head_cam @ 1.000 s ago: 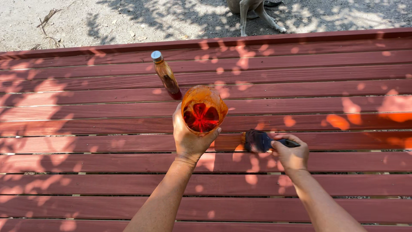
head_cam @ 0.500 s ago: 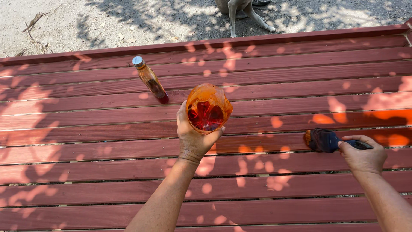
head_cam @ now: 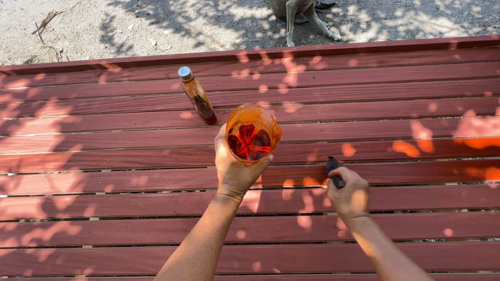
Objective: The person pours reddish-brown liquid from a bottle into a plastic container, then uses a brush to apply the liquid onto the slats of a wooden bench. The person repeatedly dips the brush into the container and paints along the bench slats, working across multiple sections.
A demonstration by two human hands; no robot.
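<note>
A: Holding anything in that left hand [head_cam: 235, 169]?

B: Yep, it's wrapped around a clear orange plastic bottle [head_cam: 252, 133], lifted over the red slatted bench [head_cam: 104, 151], open end toward the camera.

A: And the right hand [head_cam: 348, 195]?

B: Closed on a dark tool [head_cam: 334, 171] just above the slats. A small capped glass bottle [head_cam: 197, 95] stands behind, well apart.

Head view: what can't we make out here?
- Dark object in the right hand: mostly covered by the fist, kind unclear.
- Animal on the ground: cut off by the top edge, only legs show.
- Glass in the left hand: base hidden by the palm.
</note>
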